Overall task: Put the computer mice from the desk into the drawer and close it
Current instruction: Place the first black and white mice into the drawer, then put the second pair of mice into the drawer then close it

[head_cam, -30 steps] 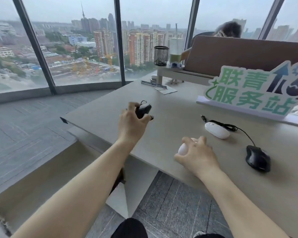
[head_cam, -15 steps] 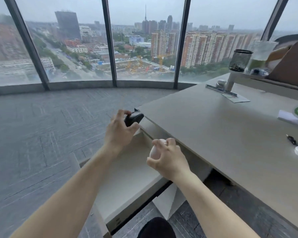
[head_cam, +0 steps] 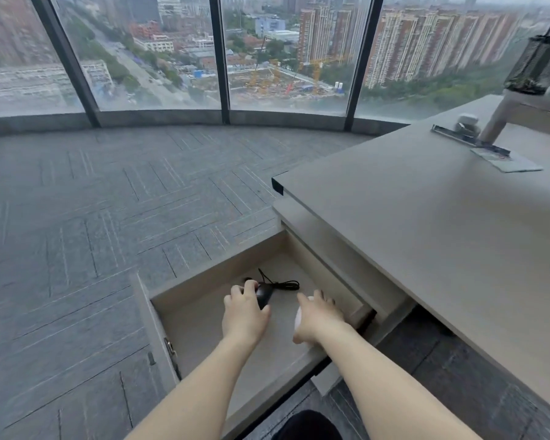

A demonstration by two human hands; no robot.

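Counter (head_cam: 442,236) at right. Drawer (head_cam: 204,325) pulled open beneath its edge, both hands inside. Left hand (head_cam: 245,312) grip closed on black mouse (head_cam: 263,295), cord (head_cam: 280,283) lying on drawer floor. Right hand (head_cam: 319,315) grip wrapped around white mouse (head_cam: 299,317), mostly hidden.

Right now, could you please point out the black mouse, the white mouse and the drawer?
black mouse (head_cam: 263,295), head view, its top shell.
white mouse (head_cam: 299,316), head view, exposed left side.
drawer (head_cam: 200,328), head view, bare floor.

Soft grey daylight is let in through the windows (head_cam: 159,52); edges are bowed, shadows faint, detail slightly smeared.
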